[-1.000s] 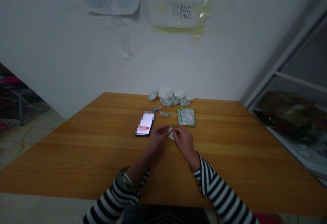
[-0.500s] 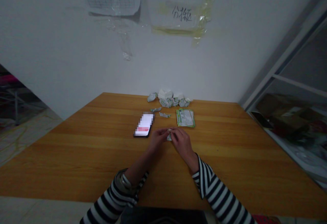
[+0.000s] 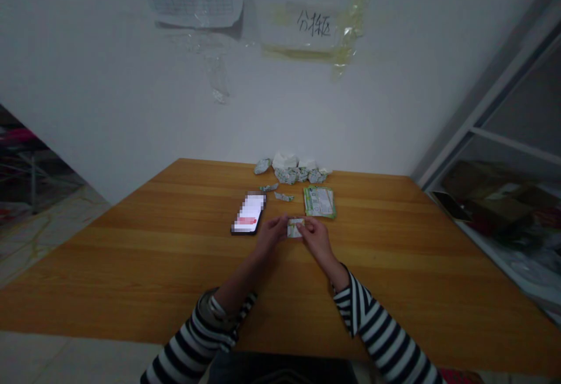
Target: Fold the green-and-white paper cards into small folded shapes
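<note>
A small, pale square of green-and-yellow printed paper [image 3: 294, 228] is stretched between my hands, just above the table. My left hand [image 3: 272, 235] pinches its left edge. On the other side my right hand [image 3: 317, 237] grips the right part, with the thumb lying on its face. Whether it is a flat sheet or a packet I cannot tell. Behind my right hand lies a stack of green-and-white printed packets [image 3: 319, 201]. A phone [image 3: 249, 213] with a lit, blurred screen rests beyond my left hand.
Crumpled printed papers and white wads [image 3: 287, 169] sit along the wall at the wooden table's [image 3: 175, 244] back edge. Two small twisted strips [image 3: 284, 197] lie before them. At the right, a shelf [image 3: 517, 261] holds boxes and a dark flat device [image 3: 451, 206].
The printed paper, mostly hidden between my fingers before, now shows its face. My right hand has moved slightly right, and the fingers of both hands are farther apart.
</note>
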Demonstrator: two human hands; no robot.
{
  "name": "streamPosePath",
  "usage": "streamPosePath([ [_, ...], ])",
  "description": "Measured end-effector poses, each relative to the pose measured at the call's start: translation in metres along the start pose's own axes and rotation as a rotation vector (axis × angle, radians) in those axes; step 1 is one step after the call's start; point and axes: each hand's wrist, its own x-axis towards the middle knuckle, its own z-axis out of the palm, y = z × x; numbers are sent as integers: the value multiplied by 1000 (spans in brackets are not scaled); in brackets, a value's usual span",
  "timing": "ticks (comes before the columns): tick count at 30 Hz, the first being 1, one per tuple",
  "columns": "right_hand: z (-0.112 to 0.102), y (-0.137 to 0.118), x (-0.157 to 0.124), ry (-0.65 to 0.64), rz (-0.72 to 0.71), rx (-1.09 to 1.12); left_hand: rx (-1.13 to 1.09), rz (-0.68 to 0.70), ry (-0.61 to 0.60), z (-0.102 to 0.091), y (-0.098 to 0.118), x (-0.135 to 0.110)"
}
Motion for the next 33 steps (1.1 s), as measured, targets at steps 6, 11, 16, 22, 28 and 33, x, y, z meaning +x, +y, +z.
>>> streamPosePath([
  [6,1,-10,-6,-110,-12,-40,197,156,98,-6,2,-2],
  [11,-6,-8,-3,-2,-139,-178,255,174,105,-4,-2,2],
  [16,-13,-10,1,143,-202,-145,191,-100,-67,0,-2,2],
  [22,-23,-22,6,-120,-140,35,177,-3,-161,-2,13,-3],
  [28,-35,-37,4,-363,-126,52,178,84,-130,-6,18,-7],
  [33,-37,-35,3,-300,-211,-67,210,115,-158,-6,15,-7],
])
